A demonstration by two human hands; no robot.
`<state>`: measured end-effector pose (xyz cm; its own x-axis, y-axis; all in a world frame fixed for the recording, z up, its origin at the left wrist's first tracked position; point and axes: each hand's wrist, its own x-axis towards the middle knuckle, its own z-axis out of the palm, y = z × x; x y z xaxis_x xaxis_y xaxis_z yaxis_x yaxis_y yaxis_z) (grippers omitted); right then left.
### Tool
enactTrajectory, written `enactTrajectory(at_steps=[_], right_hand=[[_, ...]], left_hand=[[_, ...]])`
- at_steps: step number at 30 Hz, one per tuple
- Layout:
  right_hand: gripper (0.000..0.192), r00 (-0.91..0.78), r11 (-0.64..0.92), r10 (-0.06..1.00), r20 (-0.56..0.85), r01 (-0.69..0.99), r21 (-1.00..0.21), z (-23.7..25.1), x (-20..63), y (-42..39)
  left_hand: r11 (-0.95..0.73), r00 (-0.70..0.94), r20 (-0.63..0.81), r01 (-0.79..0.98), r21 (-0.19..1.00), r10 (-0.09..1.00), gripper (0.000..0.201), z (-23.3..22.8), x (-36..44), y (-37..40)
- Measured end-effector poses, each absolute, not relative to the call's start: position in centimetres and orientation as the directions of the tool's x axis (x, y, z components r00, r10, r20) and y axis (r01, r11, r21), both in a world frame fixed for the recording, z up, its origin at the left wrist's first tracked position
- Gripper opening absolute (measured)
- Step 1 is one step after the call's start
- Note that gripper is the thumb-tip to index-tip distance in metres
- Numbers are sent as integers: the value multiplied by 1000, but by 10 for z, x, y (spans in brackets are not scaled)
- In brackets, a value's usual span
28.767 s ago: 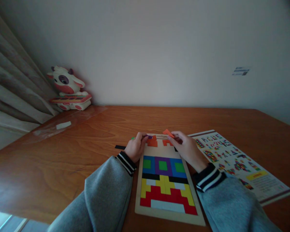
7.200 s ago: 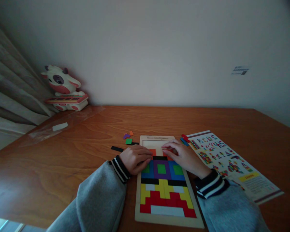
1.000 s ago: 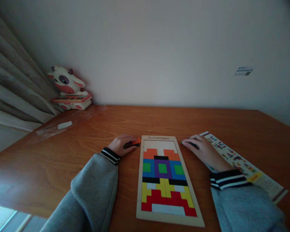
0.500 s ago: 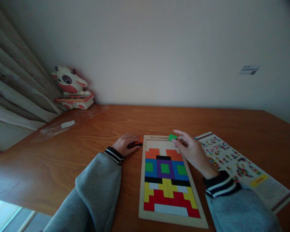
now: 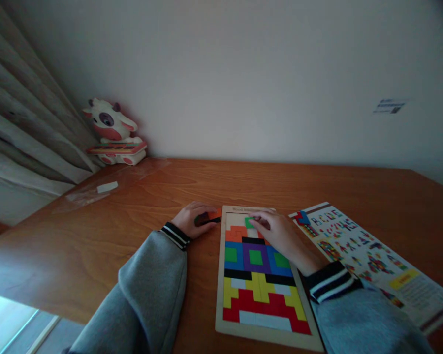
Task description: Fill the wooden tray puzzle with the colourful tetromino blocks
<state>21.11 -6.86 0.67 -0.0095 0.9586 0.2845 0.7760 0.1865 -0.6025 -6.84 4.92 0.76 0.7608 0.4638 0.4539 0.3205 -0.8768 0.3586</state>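
Note:
A wooden puzzle board (image 5: 219,300) lies on the table, filled in its lower and middle rows with flat coloured blocks. My right hand (image 5: 280,235) pinches a green square block (image 5: 248,223) over the bare upper part of the tray, close to the orange blocks (image 5: 236,233). Whether this green block touches the tray I cannot tell. Beside the board's upper left edge, my left hand (image 5: 190,220) is closed around an orange block (image 5: 215,214) and a black block (image 5: 214,221). Its fingers partly hide both.
To the right lies a printed pattern sheet (image 5: 369,275), partly under my right sleeve. A toy cow with a keyboard (image 5: 116,135) sits at the back left by the curtain (image 5: 25,123). Clear tape with a white strip (image 5: 107,187) sticks to the table (image 5: 151,191).
My right hand has carried the green block left and down, from the board's top rim to inside the tray. My left hand keeps its hold beside the board. The view shifted slightly.

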Motion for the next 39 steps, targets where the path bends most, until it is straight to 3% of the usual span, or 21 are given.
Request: enactTrajectory(at_steps=[8, 18, 28, 33, 39], right_hand=[[16, -48, 218, 951, 305, 804, -553, 2, 213, -70], [13, -107, 280, 935, 338, 807, -520, 7, 215, -76], [30, -92, 248, 944, 318, 833, -495, 10, 212, -79], [25, -194, 338, 917, 348, 842, -421, 9, 211, -83], [41, -287, 418, 885, 367, 838, -351, 9, 209, -86]], left_hand=[[-842, 750, 384, 456, 288, 538, 43, 18, -108, 56], [-834, 733, 398, 470, 290, 552, 30, 8, -110, 61], [-840, 744, 390, 473, 266, 542, 27, 6, -108, 61], [-844, 752, 387, 454, 284, 534, 26, 7, -106, 60], [-852, 760, 387, 451, 265, 523, 24, 6, -106, 61]])
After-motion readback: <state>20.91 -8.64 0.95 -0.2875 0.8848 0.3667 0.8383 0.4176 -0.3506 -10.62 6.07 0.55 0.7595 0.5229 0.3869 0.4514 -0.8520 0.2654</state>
